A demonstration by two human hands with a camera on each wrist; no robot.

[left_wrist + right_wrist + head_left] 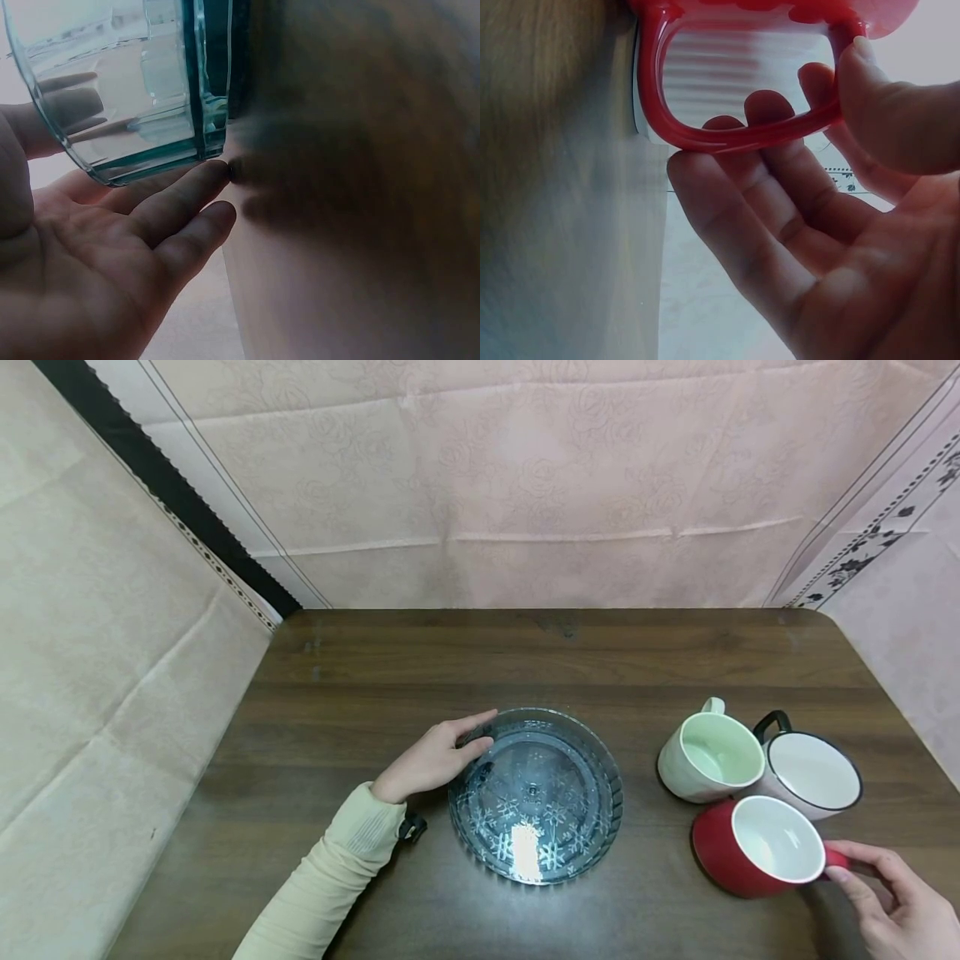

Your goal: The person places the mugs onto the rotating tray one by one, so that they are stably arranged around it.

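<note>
A round, clear blue-tinted glass dish (558, 768) with a snowflake pattern stands on the table. My left hand (431, 764) holds its left rim, thumb over the edge; in the left wrist view the fingers (191, 199) lie along the outside of the glass wall. At the right, a red mug (723, 852) with a white inside leans towards me. My right hand (903, 902) grips its handle (727, 140), thumb on one side and fingers on the other. Just behind it are a pale green mug (693, 768) and a white mug (813, 772) with black rim and handle.
The dark wooden table (360, 693) has rounded back corners. Pale patterned cloth (525, 468) hangs behind it and along both sides. The three mugs are crowded together, overlapping in the head view, to the right of the dish.
</note>
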